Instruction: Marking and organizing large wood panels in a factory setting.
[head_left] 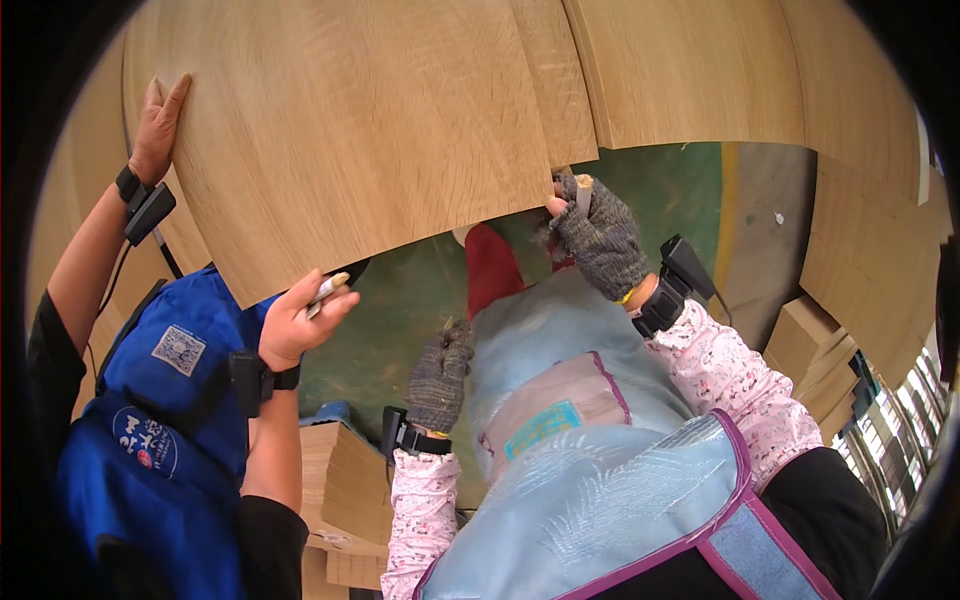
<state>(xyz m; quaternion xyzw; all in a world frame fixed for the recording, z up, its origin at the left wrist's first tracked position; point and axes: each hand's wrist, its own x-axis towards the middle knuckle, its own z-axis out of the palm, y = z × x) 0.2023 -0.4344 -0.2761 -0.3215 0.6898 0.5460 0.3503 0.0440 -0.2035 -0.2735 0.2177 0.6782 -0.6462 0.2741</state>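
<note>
A wood-grain board (350, 120) spans the top of the view, its near corner at my right hand. My right hand (605, 245), in a grey knitted glove with bare fingertips, is closed on a short pale stick (583, 195) with a tan, rough tip. Its thumb and fingertips are by the board's near right corner; whether they press on it I cannot tell. My left hand (438, 380), gloved alike, hangs low, away from the board. Its fingers are drawn together, and what they hold, if anything, is too small to make out.
A co-worker in a blue apron (170, 400) stands at left, one hand (155, 130) on the board's left edge, the other (305, 320) holding a pale stick. More wood-grain boards (690, 70) lie at top right. Stacked boards stand at lower left (345, 480) and right (805, 335).
</note>
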